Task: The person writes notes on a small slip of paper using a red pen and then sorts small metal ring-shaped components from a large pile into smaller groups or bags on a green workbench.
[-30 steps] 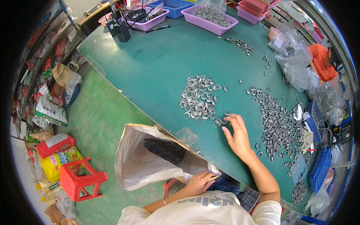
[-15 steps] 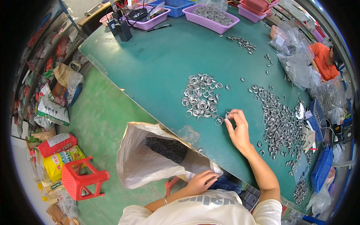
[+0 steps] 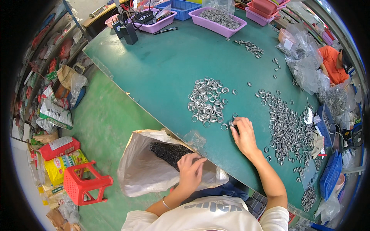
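Note:
My right hand (image 3: pixel 244 135) rests low over the green table, thumb and fingers closed on a small metal ring (image 3: pixel 231 123). Two loose rings lie beside its fingertips, one of them a flat ring (image 3: pixel 224 126). To the left sits a heap of grey metal rings (image 3: pixel 207 101); a larger spread of rings (image 3: pixel 287 123) covers the table to the right. Over the mouth of a white sack (image 3: pixel 142 173), beside the table edge, is my left hand (image 3: pixel 190 171), its fingers curled together. What they hold, if anything, is hidden. Dark small pieces (image 3: pixel 167 153) lie inside the sack.
A purple tray of rings (image 3: pixel 219 21) stands at the far edge, near a purple tray with cables (image 3: pixel 154 24). Blue baskets (image 3: pixel 330 175) and plastic bags (image 3: pixel 306 65) line the right side, where another person (image 3: pixel 333 63) sits. A red stool (image 3: pixel 84 183) stands on the left floor.
My left hand has risen from near my lap to the sack's mouth by the table edge. The ring at that edge no longer shows. My right hand has shifted slightly down.

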Action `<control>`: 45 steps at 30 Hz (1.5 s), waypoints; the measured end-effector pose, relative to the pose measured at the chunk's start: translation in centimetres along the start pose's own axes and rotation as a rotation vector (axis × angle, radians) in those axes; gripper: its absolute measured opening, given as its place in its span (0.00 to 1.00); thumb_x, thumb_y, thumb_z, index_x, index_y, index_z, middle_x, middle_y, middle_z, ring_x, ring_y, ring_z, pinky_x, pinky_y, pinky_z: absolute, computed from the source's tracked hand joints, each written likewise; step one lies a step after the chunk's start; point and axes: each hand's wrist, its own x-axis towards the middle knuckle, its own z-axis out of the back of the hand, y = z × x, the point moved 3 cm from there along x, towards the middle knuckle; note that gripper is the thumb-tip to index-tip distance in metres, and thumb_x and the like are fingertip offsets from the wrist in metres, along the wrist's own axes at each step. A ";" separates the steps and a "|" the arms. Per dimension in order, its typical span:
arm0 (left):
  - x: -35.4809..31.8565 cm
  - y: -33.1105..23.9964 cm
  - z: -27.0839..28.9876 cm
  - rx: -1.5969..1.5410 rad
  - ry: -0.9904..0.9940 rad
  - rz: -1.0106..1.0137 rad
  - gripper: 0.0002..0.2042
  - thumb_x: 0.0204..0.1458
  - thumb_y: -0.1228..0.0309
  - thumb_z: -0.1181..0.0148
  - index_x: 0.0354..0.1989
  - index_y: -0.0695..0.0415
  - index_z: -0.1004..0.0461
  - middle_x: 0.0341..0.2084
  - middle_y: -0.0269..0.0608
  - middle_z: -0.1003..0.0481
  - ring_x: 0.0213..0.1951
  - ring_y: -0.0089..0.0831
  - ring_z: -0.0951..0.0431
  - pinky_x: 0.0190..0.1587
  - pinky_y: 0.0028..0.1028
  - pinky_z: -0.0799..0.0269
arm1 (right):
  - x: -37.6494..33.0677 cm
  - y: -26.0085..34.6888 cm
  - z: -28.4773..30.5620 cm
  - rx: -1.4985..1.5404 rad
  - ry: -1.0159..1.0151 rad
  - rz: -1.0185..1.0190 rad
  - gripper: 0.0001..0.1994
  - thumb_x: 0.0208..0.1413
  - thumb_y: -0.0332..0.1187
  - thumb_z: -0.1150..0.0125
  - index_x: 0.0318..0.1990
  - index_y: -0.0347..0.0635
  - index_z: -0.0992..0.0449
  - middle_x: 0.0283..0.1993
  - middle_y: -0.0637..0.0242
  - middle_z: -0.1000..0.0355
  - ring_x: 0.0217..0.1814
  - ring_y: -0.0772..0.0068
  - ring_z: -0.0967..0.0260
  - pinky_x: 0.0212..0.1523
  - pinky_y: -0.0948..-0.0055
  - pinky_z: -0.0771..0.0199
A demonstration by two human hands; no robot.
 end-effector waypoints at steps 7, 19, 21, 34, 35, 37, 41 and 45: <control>-1.7 -0.1 0.5 -0.133 0.092 0.039 0.14 0.44 0.82 0.41 0.41 0.55 0.25 0.40 0.43 0.29 0.45 0.43 0.30 0.47 0.36 0.36 | 0.2 1.5 0.2 -0.015 -0.031 -0.019 0.10 0.48 0.24 0.37 0.38 0.36 0.29 0.43 0.58 0.31 0.46 0.54 0.33 0.45 0.59 0.36; -6.2 -0.4 -3.3 -0.145 0.682 -0.193 0.17 0.52 0.64 0.39 0.47 0.60 0.27 0.39 0.49 0.26 0.43 0.46 0.25 0.46 0.38 0.29 | -1.1 6.3 1.3 0.413 0.193 -0.010 0.07 0.51 0.25 0.38 0.37 0.35 0.28 0.42 0.54 0.30 0.46 0.49 0.31 0.47 0.60 0.31; -6.6 0.0 -3.9 -0.079 0.792 -0.167 0.16 0.52 0.67 0.41 0.47 0.61 0.28 0.39 0.49 0.27 0.44 0.46 0.25 0.46 0.39 0.29 | -1.5 8.8 1.3 0.383 0.393 0.157 0.08 0.52 0.26 0.39 0.39 0.36 0.28 0.45 0.55 0.30 0.49 0.50 0.32 0.50 0.60 0.31; -7.1 0.5 -4.5 -0.059 0.831 -0.168 0.11 0.53 0.72 0.45 0.42 0.64 0.27 0.37 0.51 0.27 0.42 0.47 0.25 0.45 0.39 0.28 | 1.2 -1.1 0.4 -0.073 -0.053 -0.027 0.08 0.47 0.23 0.37 0.36 0.37 0.29 0.43 0.60 0.32 0.46 0.55 0.35 0.44 0.59 0.35; -7.2 0.6 -4.5 -0.054 0.836 -0.155 0.11 0.53 0.72 0.45 0.42 0.64 0.27 0.37 0.51 0.27 0.43 0.47 0.25 0.44 0.39 0.28 | 1.2 -0.1 0.5 -0.050 -0.040 0.009 0.09 0.47 0.24 0.37 0.36 0.38 0.29 0.43 0.60 0.32 0.46 0.55 0.35 0.44 0.59 0.36; -7.0 0.4 -4.4 -0.052 0.857 -0.134 0.11 0.53 0.72 0.45 0.42 0.64 0.27 0.37 0.51 0.27 0.43 0.47 0.25 0.44 0.39 0.28 | 1.0 2.0 0.4 -0.012 -0.012 0.069 0.09 0.47 0.25 0.36 0.37 0.39 0.28 0.43 0.60 0.32 0.45 0.56 0.35 0.43 0.60 0.36; -6.8 0.2 -4.5 -0.060 0.852 -0.151 0.10 0.53 0.72 0.45 0.42 0.63 0.27 0.36 0.50 0.27 0.42 0.47 0.25 0.43 0.38 0.28 | 0.7 2.2 -1.6 -0.127 0.053 -0.053 0.14 0.47 0.27 0.36 0.41 0.40 0.29 0.39 0.60 0.33 0.45 0.57 0.35 0.42 0.59 0.37; -7.0 0.3 -4.5 -0.077 0.808 -0.173 0.10 0.53 0.73 0.45 0.42 0.63 0.28 0.35 0.49 0.28 0.41 0.46 0.25 0.42 0.39 0.28 | 1.4 2.3 -1.5 -0.159 0.173 -0.098 0.14 0.48 0.26 0.37 0.43 0.39 0.30 0.38 0.59 0.34 0.44 0.56 0.35 0.42 0.59 0.37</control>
